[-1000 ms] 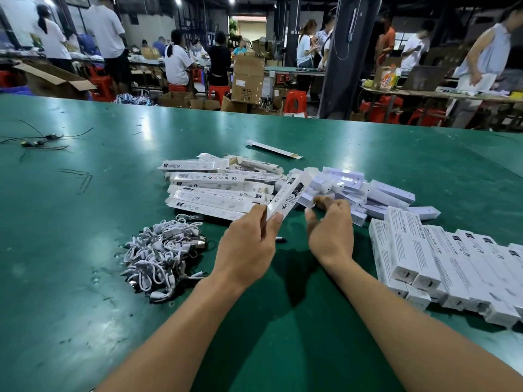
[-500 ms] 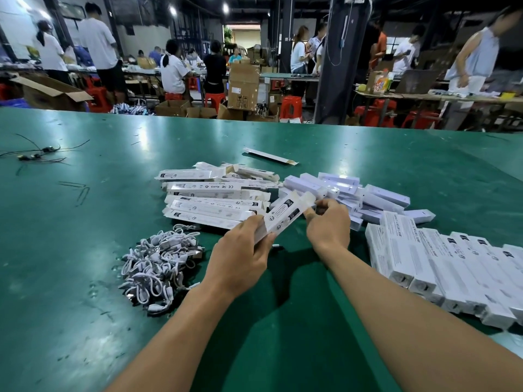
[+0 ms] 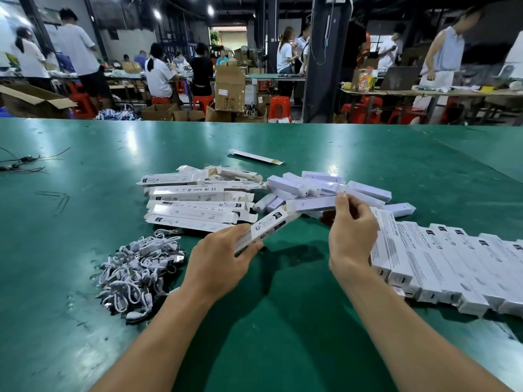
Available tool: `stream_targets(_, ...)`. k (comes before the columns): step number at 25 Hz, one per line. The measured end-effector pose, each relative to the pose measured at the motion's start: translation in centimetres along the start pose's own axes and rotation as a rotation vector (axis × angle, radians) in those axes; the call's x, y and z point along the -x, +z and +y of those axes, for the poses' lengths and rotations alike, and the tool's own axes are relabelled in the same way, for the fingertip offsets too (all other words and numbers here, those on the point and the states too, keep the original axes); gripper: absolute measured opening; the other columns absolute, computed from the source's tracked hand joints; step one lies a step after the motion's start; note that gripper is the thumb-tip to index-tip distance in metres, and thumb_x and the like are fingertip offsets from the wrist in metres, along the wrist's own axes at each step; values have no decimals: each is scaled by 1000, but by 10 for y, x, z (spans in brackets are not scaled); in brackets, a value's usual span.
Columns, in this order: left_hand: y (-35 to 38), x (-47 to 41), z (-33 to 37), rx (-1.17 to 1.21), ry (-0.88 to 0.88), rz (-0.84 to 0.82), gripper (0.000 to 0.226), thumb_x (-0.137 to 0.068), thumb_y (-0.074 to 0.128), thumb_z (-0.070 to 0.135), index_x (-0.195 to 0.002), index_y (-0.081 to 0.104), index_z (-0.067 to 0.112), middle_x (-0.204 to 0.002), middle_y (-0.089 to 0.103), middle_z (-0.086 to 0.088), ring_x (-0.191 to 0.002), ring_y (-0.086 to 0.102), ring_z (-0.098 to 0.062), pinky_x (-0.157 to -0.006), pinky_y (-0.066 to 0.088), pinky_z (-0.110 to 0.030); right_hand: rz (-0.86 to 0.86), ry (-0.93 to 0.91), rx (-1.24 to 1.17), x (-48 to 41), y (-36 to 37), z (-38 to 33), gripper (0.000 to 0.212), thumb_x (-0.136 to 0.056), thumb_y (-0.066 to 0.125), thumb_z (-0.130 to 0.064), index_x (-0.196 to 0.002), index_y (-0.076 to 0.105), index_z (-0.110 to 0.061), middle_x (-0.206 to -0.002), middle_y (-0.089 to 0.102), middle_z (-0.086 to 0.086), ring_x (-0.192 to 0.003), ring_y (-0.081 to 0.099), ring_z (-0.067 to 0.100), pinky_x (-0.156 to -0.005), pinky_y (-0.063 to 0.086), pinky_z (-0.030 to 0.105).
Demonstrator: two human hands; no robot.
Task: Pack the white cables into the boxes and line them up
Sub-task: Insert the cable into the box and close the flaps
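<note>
Green bench (image 3: pixel 85 292), left hand (image 3: pixel 218 264) grip closed round long white printed carton (image 3: pixel 268 226), right hand (image 3: pixel 352 236) pinching plain white slim box (image 3: pixel 308 205), tangled white cables (image 3: pixel 138 267) heaped just left, row of packed white boxes (image 3: pixel 441 264) beside right wrist.

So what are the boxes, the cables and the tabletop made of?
Boxes: thin glossy printed card, it seems; brown unprinted card shows on the open flaps. Cables: white plastic sheathing, probably, with shiny metal plugs. Tabletop: a green mat, perhaps rubber or vinyl; it reflects the lamps softly and bears scratches.
</note>
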State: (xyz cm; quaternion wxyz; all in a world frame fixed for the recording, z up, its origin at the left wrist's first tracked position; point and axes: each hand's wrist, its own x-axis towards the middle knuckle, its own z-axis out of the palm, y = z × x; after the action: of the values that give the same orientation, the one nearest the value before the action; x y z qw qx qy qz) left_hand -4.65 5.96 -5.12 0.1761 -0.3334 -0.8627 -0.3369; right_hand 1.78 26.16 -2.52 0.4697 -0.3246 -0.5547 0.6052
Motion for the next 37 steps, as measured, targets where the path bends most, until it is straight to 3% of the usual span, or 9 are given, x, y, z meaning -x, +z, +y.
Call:
stream_targets(4,-2,-1,-2,-5,9,-22,39,-92,62,52,-114,68,21,-85,69,7,-65,58,-17,-62,53,-37,-56,-11,23,1,-5,3,10,-100,61,-37,-95,69,-33,-92,71,-14,-87,65,3,-59,45,4)
stream_targets(12,-5,0,1,-14,89,-17,42,-89,69,48,-123,68,22,-95,74,7,-70,63,-14,-66,55,-34,-120,-40,67,7,-6,-1,14,-97,64,-37,-100,73,-27,-79,72,-9,-74,66,11,-69,54,26)
stream_targets(17,-3,2,10,-4,124,15,39,-89,71,42,-123,68,24,-95,74,5,-75,66,-20,-66,55,-37,-295,-166,152,26,-3,0,15,-93,70,-42,-88,63,-29,-84,68,-8,-72,63,6,-67,52,14)
stream_targets(20,-1,2,8,2,67,35,27,-92,66,42,-112,66,22,-90,71,6,-71,61,-21,-60,50,-34,-422,-271,181,37,4,3,19,-96,65,-43,-86,70,-27,-107,57,-9,-90,60,-1,-80,44,6)
stream_targets(24,0,-3,4,179,-125,176,20,-93,68,38,-92,59,20,-77,68,11,-61,62,-10,-52,51,-26,-558,-116,161,40,8,12,17,-102,57,-38,-117,64,-32,-112,64,-12,-93,67,12,-81,54,20)
stream_targets(27,-3,-7,4,313,-230,326,18,-92,70,33,-89,53,30,-69,64,26,-58,60,0,-49,43,-14,-786,-273,498,44,9,20,28,-97,67,-24,-126,65,-25,-120,64,-8,-94,64,12,-84,48,11)
stream_targets(29,-3,-8,3,309,-250,333,18,-90,69,37,-89,51,33,-68,63,19,-59,61,-5,-51,47,-21,-934,-483,815,50,14,26,42,-98,64,-27,-140,59,-22,-136,54,-5,-115,56,16,-103,43,28)
stream_targets(32,-2,-7,-2,181,-303,267,27,-86,73,35,-81,47,30,-66,58,9,-61,58,-10,-52,48,-29,-926,-554,916,59,18,26,29,-100,59,-26,-127,70,-20,-119,60,1,-115,53,25,-100,44,39)
stream_targets(37,-5,-7,-5,176,-434,121,25,-81,77,26,-91,55,18,-81,64,10,-73,65,-12,-65,56,-37,-847,-455,750,52,5,25,17,-99,63,-23,-110,76,-21,-102,64,-5,-95,62,14,-92,49,31)
